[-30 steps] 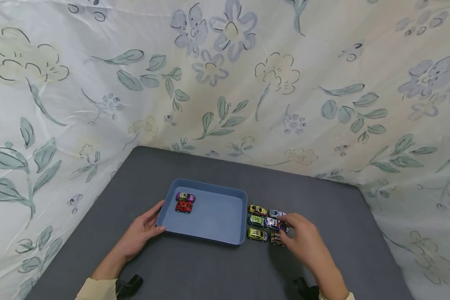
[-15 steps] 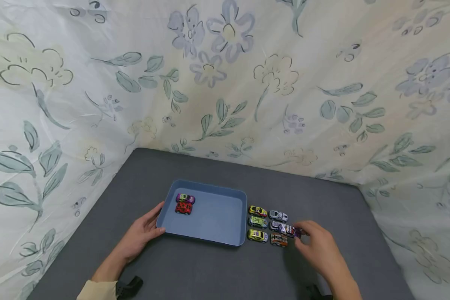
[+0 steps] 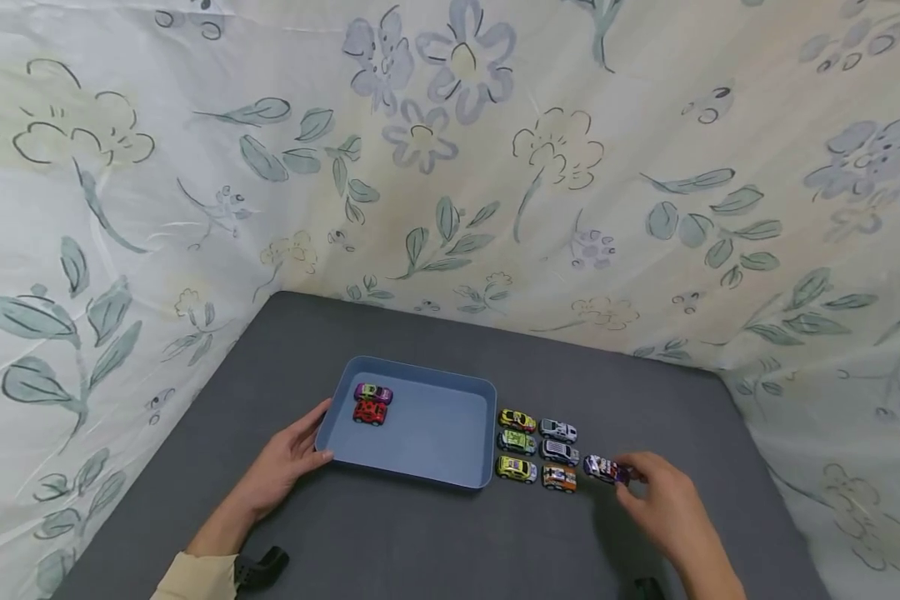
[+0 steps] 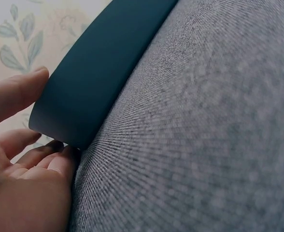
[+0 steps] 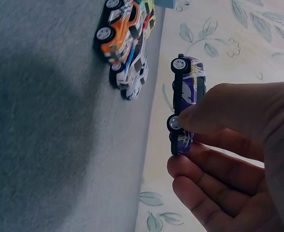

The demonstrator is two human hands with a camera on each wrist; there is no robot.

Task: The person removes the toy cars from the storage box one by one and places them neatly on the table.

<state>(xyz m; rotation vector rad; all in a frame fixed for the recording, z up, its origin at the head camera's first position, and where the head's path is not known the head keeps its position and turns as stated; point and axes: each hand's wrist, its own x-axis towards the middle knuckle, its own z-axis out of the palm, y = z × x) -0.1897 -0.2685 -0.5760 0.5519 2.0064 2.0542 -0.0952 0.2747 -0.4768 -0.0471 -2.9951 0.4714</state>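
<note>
While the right hand (image 3: 662,497) pinches a small purple-and-white toy car (image 3: 602,468) between thumb and fingers, lifted off the dark grey desk (image 3: 435,542), the left hand (image 3: 285,467) is relaxed and unclenched, thumb and fingers spread, touching the left end of a shallow blue rectangular tray (image 3: 438,433). Left of the held car, six more small toy cars stand on the desk in two columns. The column nearer the right hand has a silvery-white car (image 3: 558,430) at the back, a white-and-dark car (image 3: 559,452), then an orange car (image 3: 559,478); beside the tray stand a yellow-and-black car (image 3: 517,420), a green car (image 3: 517,442) and a yellow car (image 3: 516,469). Inside the tray, toward its left end, a purple-and-green car (image 3: 372,392) sits beside a red car with black spots (image 3: 370,412). Pale floral cloth (image 3: 450,183) hangs behind.
</note>
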